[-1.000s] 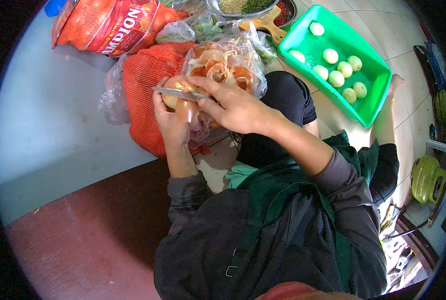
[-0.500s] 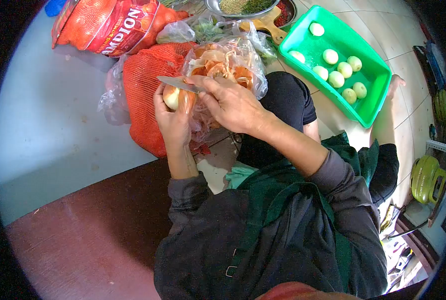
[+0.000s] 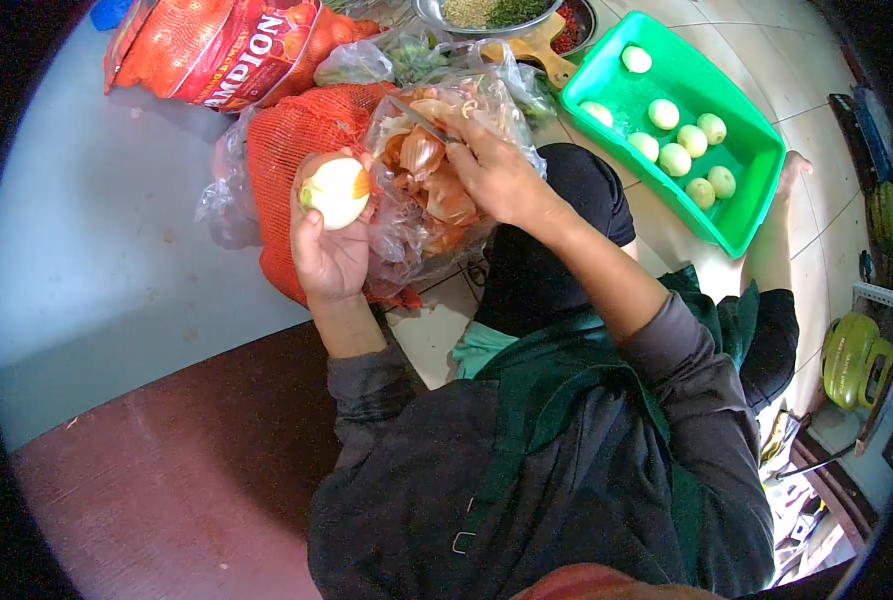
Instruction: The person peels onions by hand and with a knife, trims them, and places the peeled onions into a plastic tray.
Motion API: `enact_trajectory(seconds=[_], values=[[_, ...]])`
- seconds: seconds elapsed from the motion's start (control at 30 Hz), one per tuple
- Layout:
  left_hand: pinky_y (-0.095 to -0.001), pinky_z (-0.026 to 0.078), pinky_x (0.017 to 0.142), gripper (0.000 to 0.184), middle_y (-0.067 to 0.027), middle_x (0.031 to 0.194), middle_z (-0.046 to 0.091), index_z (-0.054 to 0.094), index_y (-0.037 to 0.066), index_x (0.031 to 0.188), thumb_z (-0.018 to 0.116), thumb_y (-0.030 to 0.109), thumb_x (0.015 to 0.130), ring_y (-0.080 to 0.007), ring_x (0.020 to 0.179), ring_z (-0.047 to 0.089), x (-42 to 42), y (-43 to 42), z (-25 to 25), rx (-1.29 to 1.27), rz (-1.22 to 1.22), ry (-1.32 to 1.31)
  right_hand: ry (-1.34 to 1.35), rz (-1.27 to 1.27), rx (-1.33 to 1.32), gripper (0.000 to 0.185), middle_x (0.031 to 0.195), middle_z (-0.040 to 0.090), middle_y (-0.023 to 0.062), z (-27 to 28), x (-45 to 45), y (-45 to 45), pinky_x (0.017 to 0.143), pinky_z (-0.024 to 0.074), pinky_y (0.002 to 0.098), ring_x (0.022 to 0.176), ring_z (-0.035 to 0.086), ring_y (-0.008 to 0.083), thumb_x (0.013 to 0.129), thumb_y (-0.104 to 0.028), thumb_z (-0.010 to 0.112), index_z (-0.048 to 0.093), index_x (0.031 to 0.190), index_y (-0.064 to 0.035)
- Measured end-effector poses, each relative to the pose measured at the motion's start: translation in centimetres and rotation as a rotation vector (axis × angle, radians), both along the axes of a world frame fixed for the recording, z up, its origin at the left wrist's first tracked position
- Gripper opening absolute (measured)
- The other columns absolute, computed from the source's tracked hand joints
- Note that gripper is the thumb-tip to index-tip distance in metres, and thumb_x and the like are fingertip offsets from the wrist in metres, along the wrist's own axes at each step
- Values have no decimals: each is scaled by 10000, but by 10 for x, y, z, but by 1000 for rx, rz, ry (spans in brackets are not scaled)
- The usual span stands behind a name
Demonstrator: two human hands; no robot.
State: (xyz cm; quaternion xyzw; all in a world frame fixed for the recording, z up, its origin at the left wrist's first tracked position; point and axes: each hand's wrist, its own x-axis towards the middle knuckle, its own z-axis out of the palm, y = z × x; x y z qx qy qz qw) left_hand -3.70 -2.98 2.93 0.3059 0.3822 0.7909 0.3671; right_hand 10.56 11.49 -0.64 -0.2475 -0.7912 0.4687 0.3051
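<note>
A mostly peeled onion, pale with a strip of brown skin on its right side, rests in my left hand, whose fingers curl around it. My right hand grips a knife with its blade pointing up and left. That hand is over a clear plastic bag full of brown onion skins. Behind my left hand lies a red mesh sack. Several peeled onions sit in a green tray to the right.
A full red net bag of onions stands at the back left on a grey surface. Metal bowls, a wooden board and bagged greens are at the back. A green gas cylinder stands far right.
The knife has left the onion and moved right and up over the skins with my right hand. My left hand has turned the onion, lowered it slightly, and more pale flesh shows.
</note>
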Motion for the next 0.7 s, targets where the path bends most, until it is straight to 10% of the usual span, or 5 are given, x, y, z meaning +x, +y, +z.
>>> enact_trajectory(seconds=[0.7], values=[[-412,466,966,550,-137,1225,486,319,25,1306,609,20,839,-251,1127,524,14,10,-25,-131,156,-61,70,180,49,418,992,609,263,25,0,-44,808,470,483,893,604,422,927,-234,458,434,1288,-25]])
